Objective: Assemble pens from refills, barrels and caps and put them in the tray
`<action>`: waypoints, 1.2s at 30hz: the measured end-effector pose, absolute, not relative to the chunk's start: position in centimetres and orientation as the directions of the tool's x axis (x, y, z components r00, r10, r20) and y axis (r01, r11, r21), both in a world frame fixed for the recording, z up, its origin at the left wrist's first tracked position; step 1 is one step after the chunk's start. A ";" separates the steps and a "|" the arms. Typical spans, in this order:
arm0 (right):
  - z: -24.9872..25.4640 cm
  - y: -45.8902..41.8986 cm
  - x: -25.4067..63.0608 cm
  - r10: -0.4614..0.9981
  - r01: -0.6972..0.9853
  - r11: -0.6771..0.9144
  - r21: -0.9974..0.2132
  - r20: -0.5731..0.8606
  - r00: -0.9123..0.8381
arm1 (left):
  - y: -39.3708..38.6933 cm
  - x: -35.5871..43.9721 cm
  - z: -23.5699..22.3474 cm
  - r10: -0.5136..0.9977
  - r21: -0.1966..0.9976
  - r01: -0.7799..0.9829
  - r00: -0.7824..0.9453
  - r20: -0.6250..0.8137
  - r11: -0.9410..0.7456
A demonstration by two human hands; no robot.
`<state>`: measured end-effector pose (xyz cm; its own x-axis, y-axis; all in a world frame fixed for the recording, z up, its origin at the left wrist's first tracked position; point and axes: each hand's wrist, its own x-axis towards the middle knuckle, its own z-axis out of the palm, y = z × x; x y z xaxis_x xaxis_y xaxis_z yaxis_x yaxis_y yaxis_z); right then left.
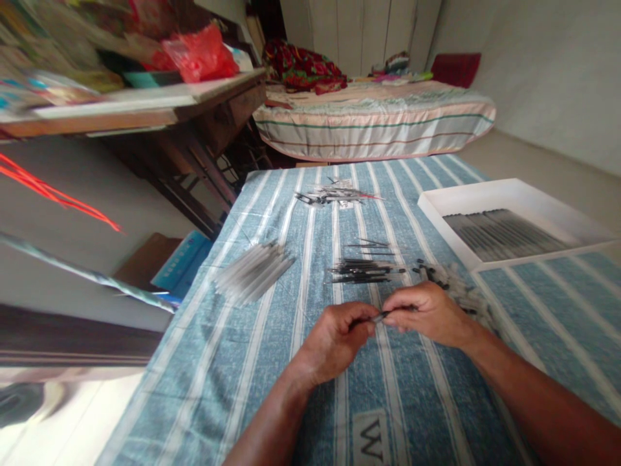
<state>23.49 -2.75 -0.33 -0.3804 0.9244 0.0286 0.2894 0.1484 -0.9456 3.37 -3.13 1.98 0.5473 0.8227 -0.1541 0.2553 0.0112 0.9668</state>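
Note:
My left hand (337, 336) and my right hand (427, 312) meet over the striped blue cloth (272, 362), both closed in a pinch on a thin dark pen part (383, 316) held between them. Just beyond the hands lies a bundle of thin black pen refills (361, 272). A pile of small caps and clear pieces (449, 281) sits right behind my right hand. To the left lies a heap of clear pen barrels (255, 272).
A white tray (436, 204) holding rows of dark finished pens (502, 234) stands at the right. More loose parts (334, 193) lie at the table's far end. A bed (373, 120) is beyond, a cluttered wooden desk (145, 107) at left.

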 end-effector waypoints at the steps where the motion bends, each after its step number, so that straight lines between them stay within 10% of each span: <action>1: -0.4 -2.8 23.5 0.923 0.281 0.110 -0.953 -0.007 -0.386 | -3.1 3.4 2.0 0.819 0.965 0.261 0.553 -0.149 0.000; 12: -0.5 -3.2 23.3 0.912 0.128 0.003 -0.992 -0.050 -0.407 | -3.0 3.1 1.9 0.764 0.982 0.144 0.618 -0.185 0.120; 21: -1.0 -3.0 23.0 0.914 0.134 -0.060 -0.989 -0.109 -0.391 | -3.1 3.5 1.6 0.826 0.905 0.349 0.563 0.007 -0.246; 36: -1.7 -3.0 22.6 0.893 0.287 -0.136 -0.948 -0.242 -0.380 | -3.0 3.5 1.4 0.775 0.851 0.335 0.619 0.126 -0.405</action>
